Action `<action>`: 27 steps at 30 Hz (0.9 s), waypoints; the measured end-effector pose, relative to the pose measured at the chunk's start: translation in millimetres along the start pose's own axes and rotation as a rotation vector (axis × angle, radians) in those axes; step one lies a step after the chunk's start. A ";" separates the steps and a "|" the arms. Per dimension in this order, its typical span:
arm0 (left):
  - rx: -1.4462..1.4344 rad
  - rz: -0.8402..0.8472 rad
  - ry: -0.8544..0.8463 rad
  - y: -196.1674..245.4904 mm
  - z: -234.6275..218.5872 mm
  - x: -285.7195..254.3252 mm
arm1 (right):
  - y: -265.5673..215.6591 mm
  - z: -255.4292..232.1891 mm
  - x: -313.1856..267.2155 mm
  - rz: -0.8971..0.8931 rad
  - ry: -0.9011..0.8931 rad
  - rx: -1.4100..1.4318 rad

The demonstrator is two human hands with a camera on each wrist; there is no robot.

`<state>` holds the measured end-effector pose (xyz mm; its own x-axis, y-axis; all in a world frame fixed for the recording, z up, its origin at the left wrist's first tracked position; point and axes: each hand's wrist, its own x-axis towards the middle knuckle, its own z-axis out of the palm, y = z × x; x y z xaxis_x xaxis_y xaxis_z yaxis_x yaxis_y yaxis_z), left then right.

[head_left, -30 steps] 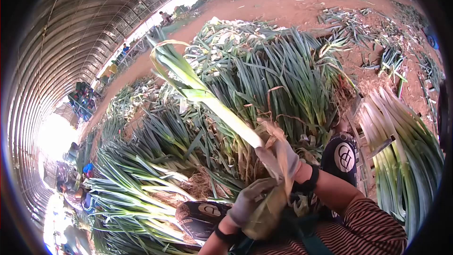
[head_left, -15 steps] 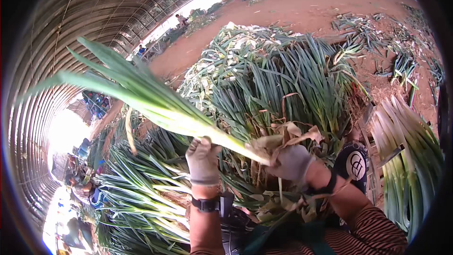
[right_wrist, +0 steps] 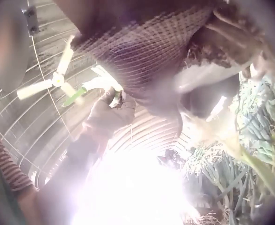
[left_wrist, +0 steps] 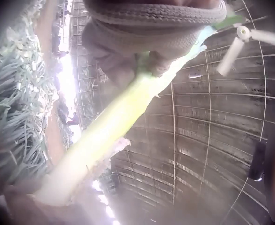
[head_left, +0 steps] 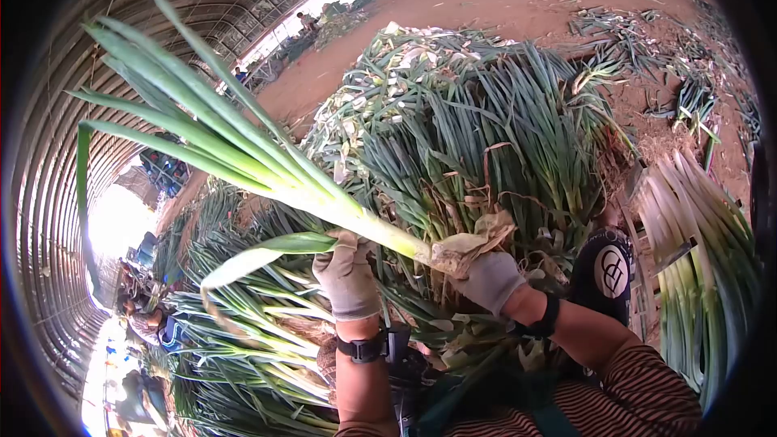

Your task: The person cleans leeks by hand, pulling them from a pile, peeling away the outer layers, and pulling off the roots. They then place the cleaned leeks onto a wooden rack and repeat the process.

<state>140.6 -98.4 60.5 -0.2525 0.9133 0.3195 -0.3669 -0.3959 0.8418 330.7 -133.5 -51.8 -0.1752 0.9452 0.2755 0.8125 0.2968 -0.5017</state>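
Note:
A long green onion [head_left: 324,202] slants across the head view, its green leaves fanned to the upper left. My right hand [head_left: 492,282], in a pale knit glove, grips its root end, where dry brown outer skin [head_left: 473,244] bunches up. Just below the stalk, my gloved left hand [head_left: 348,275] pinches a single bent leaf [head_left: 259,259] that hangs to the left, apart from the other leaves. The left wrist view has the white shank [left_wrist: 104,126] running down from beside the left glove [left_wrist: 151,28]. Glare whitens much of the right wrist view around the right glove [right_wrist: 147,51].
Green onions [head_left: 486,137] stand in a dense bundle ahead, beside a heap of trimmed scraps [head_left: 380,89]. More lie at the lower left [head_left: 267,324]. Cleaned onions [head_left: 696,267] rest on a rack at the right, with a metal blade [head_left: 676,253] near them. Other people sit far left.
The left hand has come up from the root end to the shank, then drawn a leaf down away from it. The onion has swung leftward, and its outer skin is bunched at the right hand.

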 end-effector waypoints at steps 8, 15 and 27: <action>0.570 0.401 -0.092 -3.5 -14.3 -5.9 | -0.7 -12.1 1.1 0.129 -0.202 0.131; 1.018 0.592 -0.583 -16.8 -8.3 -72.3 | 27.3 43.9 -3.7 -0.025 -0.083 0.100; 0.627 -0.307 -0.229 2.9 -21.7 -73.2 | 16.0 -24.4 -1.0 -0.431 -0.141 -0.015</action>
<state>138.6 -168.5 30.2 -0.0023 0.9985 0.0549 0.2073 -0.0532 0.9768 357.5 -133.0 -40.1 -0.5725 0.7452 0.3421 0.6567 0.6665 -0.3529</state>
